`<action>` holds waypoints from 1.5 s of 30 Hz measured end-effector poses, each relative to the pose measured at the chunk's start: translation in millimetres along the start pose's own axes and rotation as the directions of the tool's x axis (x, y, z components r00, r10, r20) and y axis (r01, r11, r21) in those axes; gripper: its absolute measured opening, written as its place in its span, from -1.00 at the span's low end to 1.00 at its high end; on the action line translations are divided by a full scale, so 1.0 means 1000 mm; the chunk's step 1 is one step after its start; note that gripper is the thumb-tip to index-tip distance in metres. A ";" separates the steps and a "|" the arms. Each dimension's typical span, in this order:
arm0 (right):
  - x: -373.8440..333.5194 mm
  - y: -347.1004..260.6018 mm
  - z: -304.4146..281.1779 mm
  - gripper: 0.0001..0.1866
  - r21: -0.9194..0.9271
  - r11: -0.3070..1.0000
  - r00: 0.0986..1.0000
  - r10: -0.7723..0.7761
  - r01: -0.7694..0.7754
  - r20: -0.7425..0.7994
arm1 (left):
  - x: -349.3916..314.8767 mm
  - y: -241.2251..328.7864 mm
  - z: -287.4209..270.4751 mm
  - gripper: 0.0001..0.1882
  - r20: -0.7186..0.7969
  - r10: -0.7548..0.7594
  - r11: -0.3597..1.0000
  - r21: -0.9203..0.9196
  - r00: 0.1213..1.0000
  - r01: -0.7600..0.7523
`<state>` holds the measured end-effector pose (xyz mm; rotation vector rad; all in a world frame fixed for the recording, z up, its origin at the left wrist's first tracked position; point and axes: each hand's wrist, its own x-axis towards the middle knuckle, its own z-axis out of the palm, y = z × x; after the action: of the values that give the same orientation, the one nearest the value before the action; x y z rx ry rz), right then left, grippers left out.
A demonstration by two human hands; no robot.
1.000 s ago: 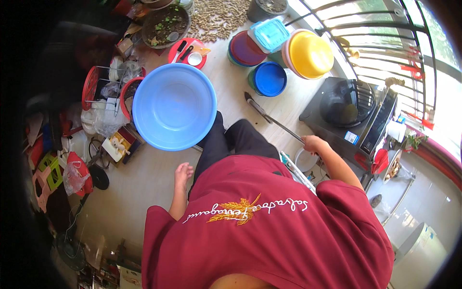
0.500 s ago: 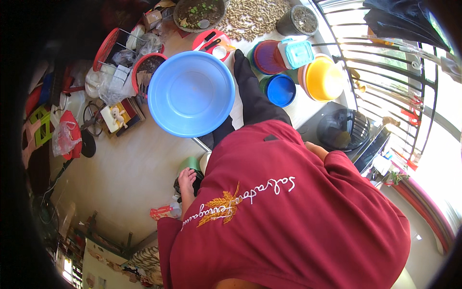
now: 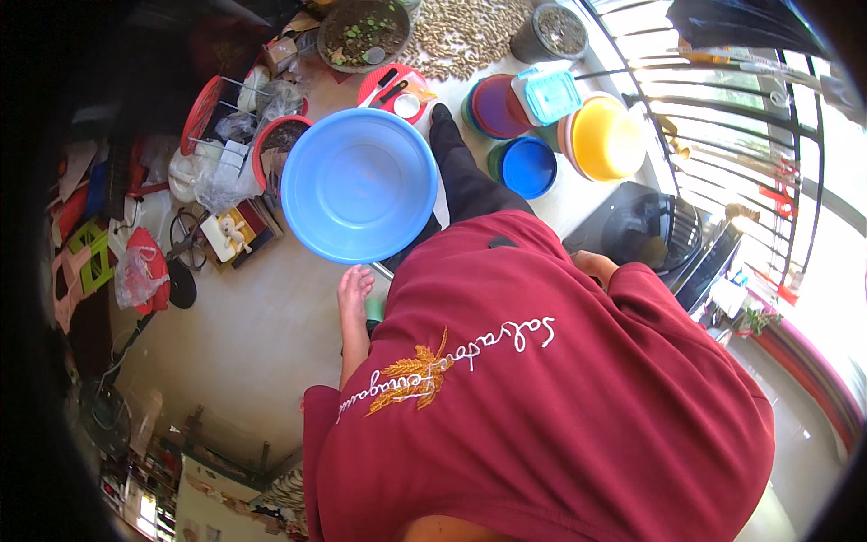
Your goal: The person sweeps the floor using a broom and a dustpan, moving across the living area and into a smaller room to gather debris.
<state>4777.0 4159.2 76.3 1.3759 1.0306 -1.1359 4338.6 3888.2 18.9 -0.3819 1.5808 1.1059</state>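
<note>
A wide light-blue plastic basin (image 3: 358, 185) stands in front of me, and its inside holds nothing. My left hand (image 3: 355, 287) is just below the basin's near rim, with loosely stretched fingers and nothing in them. Behind its wrist part of a green container (image 3: 375, 309) shows. My right hand (image 3: 593, 266) rests by the hem of my dark red shirt (image 3: 542, 388), next to a black glossy appliance (image 3: 637, 230). The shirt and sleeve cover part of it, and its fingers are mostly hidden.
Ahead lie a red board with knives (image 3: 397, 93), spread peanuts (image 3: 465, 36) and soil pots (image 3: 366, 34). Coloured tubs (image 3: 527, 168) and a yellow basin (image 3: 605, 137) stand right, beside a barred window (image 3: 722, 135). Bags, stools (image 3: 90, 257) and a small toy (image 3: 235, 233) are left.
My left hand has moved forward, from beside the green container up to the basin's near rim. The right hand shows slightly more. The view has shifted a little.
</note>
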 end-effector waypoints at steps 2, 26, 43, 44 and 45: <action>0.004 0.003 0.010 -0.80 0.001 1.000 1.000 0.006 -0.006 0.005 | 0.002 -0.002 -0.002 -0.68 -0.012 -0.033 0.998 0.054 0.999 0.033; -0.071 0.063 0.075 -0.58 -0.136 0.990 0.911 -0.024 -0.035 -0.411 | 0.016 -0.005 -0.041 -0.74 0.052 -0.186 0.799 0.589 0.981 0.120; -0.004 0.086 0.239 -0.60 0.123 0.903 0.759 -0.266 0.412 -0.594 | -0.034 -0.076 -0.102 -0.72 0.098 -0.250 0.654 0.750 0.963 0.094; -0.005 0.081 0.251 -0.60 0.151 0.904 0.769 -0.241 0.400 -0.592 | -0.032 -0.081 -0.123 -0.72 0.096 -0.254 0.640 0.763 0.962 0.093; -0.008 0.077 0.258 -0.60 0.172 0.908 0.777 -0.215 0.382 -0.592 | -0.034 -0.083 -0.131 -0.72 0.100 -0.260 0.632 0.770 0.960 0.090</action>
<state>4825.4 3894.9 91.9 1.8963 1.6099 -1.1655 4333.5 3730.1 5.5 0.1541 1.6267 0.2313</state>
